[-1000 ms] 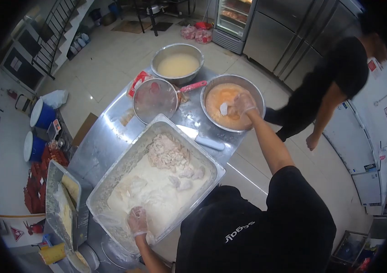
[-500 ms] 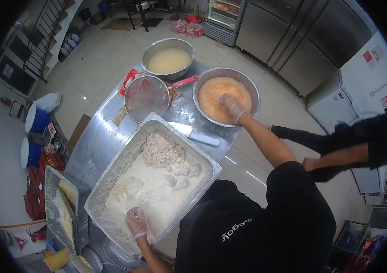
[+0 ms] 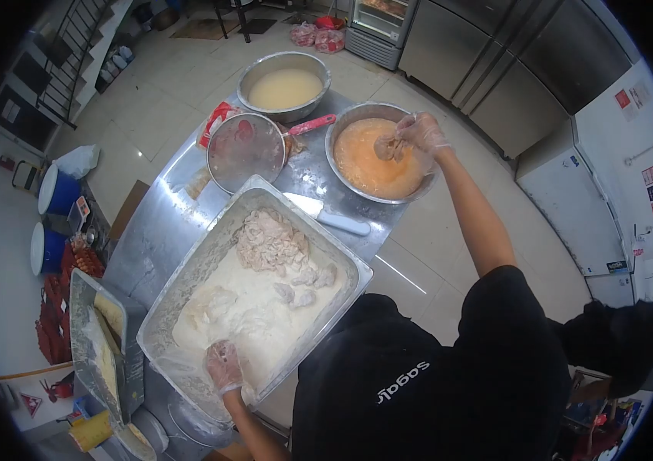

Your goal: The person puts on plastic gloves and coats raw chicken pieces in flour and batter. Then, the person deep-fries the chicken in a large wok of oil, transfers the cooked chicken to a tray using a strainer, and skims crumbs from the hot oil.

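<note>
My right hand (image 3: pixel 424 134), in a clear glove, pinches a wet brown piece of food (image 3: pixel 390 147) above the orange liquid in a metal bowl (image 3: pixel 332 165). My left hand (image 3: pixel 223 366), also gloved, rests at the near left end of a large tub (image 3: pixel 365 273) of white flour (image 3: pixel 253 326); its fingers are bent, and whether they hold anything is hidden. A heap of pale floured pieces (image 3: pixel 271 240) lies at the tub's far end. Several smaller coated pieces (image 3: pixel 295 295) sit on the flour nearby.
On the metal table (image 3: pixel 146 253) are a sieve (image 3: pixel 246 154) with a pink handle, a blue-handled scraper (image 3: pixel 343 223) and a bowl of pale liquid (image 3: pixel 285 88). A grey bin (image 3: pixel 136 338) stands left of the tub. Another person (image 3: pixel 610 346) is at the lower right.
My right hand has risen from the orange liquid with a brown piece in its fingers. My left hand stays at the tub's near end. The other person has moved down along the right side.
</note>
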`<state>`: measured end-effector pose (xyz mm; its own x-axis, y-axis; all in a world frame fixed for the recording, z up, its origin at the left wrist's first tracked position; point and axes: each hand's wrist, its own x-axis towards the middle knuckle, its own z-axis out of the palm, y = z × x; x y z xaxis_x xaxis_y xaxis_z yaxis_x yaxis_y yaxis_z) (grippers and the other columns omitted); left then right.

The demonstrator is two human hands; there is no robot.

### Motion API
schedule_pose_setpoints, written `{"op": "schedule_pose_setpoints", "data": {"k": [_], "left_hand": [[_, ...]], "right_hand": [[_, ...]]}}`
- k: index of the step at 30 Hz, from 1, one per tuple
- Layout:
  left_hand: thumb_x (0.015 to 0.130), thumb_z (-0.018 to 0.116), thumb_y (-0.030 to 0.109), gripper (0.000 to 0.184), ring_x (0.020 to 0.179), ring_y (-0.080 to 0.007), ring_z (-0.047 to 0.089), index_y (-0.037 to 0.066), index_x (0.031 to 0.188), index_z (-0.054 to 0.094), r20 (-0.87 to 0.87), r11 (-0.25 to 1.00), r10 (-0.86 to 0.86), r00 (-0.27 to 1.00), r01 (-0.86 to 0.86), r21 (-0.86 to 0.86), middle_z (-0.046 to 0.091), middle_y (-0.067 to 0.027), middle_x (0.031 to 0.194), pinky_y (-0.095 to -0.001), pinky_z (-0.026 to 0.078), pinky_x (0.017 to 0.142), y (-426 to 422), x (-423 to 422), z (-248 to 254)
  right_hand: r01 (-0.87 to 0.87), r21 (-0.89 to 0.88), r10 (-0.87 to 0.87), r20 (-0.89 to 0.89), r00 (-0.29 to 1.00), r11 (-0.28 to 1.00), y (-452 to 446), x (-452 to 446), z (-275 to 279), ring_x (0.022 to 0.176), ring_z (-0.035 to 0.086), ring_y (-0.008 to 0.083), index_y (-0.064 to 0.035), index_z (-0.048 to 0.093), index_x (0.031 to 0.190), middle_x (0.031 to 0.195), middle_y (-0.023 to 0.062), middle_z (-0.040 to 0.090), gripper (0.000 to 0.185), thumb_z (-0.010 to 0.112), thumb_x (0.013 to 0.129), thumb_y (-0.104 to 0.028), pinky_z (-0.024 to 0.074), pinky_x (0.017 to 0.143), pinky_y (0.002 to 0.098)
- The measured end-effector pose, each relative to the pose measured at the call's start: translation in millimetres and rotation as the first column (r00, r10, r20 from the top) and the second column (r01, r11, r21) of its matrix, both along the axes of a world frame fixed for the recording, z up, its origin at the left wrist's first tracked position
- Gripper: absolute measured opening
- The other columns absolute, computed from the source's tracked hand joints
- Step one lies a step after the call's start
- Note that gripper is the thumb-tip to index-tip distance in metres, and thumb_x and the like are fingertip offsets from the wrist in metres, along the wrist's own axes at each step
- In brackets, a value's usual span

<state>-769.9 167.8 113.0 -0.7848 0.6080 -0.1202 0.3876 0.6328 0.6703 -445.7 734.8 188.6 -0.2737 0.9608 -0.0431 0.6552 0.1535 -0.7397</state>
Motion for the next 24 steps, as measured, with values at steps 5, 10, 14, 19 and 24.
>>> {"op": "schedule_pose_setpoints", "data": {"k": [5, 10, 14, 19, 24], "left_hand": [[0.079, 0.060, 0.010, 0.015, 0.078, -0.0232, 0.057, 0.001, 0.091, 0.061, -0.021, 1.000, -0.004, 1.000, 0.003, -0.010, 0.060, -0.0118, 0.085, -0.0332, 0.045, 0.072, 2.8, -3.0, 7.1], [0.078, 0.060, 0.010, 0.016, 0.078, -0.0231, 0.058, 0.001, 0.091, 0.061, -0.041, 0.998, 0.046, 0.998, -0.048, -0.045, 0.060, -0.0121, 0.084, -0.0337, 0.045, 0.072, -1.3, -8.6, 18.2], [0.079, 0.059, 0.010, 0.016, 0.082, -0.0284, 0.058, 0.000, 0.092, 0.061, -0.070, 0.998, 0.043, 0.997, -0.046, -0.038, 0.060, -0.0154, 0.087, -0.0358, 0.045, 0.076, -7.6, -14.4, 12.9], [0.081, 0.059, 0.012, 0.018, 0.087, -0.0316, 0.058, 0.000, 0.094, 0.060, -0.117, 0.995, 0.076, 0.990, -0.083, -0.052, 0.060, -0.0172, 0.092, -0.0361, 0.045, 0.079, -18.7, -14.0, 36.2], [0.080, 0.063, 0.014, 0.019, 0.083, -0.0273, 0.059, 0.002, 0.095, 0.061, -0.051, 0.939, 0.339, 0.939, -0.341, -0.038, 0.061, -0.0147, 0.093, -0.0324, 0.046, 0.077, -46.0, -26.8, 48.0]], "right_hand": [[0.047, 0.011, -0.047, 0.021, 0.999, 0.999, 10.7, 2.4, 5.8, 0.066, 0.061, 0.0146, -0.0029, 0.067, 0.076, 0.070, 0.0073, 0.064, 0.010, 0.069, 0.067, -0.005, 0.0481, 0.063, 0.0288], [-0.067, 0.072, 0.063, 0.060, 0.996, 0.995, 10.3, -9.2, 35.5, 0.064, 0.060, 0.0134, -0.0015, 0.064, 0.078, 0.072, 0.0068, 0.063, 0.010, 0.069, 0.071, -0.005, 0.0495, 0.055, 0.0275], [-0.279, 0.208, 0.284, 0.005, 0.959, 0.938, -6.5, -34.9, 49.5, 0.068, 0.061, 0.0175, -0.0018, 0.068, 0.078, 0.074, 0.0108, 0.065, 0.013, 0.070, 0.068, -0.010, 0.0481, 0.067, 0.0320], [-0.655, -0.153, 0.618, -0.228, 0.752, 0.740, -118.7, -125.7, 93.6, 0.076, 0.061, 0.0189, 0.0056, 0.060, 0.088, 0.079, 0.0126, 0.062, 0.012, 0.058, 0.081, -0.004, 0.0486, 0.071, 0.0298], [-0.894, -0.047, 0.856, -0.271, 0.440, 0.445, -248.0, -202.7, 65.5, 0.073, 0.061, 0.0185, 0.0059, 0.061, 0.086, 0.085, 0.0102, 0.061, 0.009, 0.058, 0.079, 0.001, 0.0486, 0.070, 0.0291]]}}
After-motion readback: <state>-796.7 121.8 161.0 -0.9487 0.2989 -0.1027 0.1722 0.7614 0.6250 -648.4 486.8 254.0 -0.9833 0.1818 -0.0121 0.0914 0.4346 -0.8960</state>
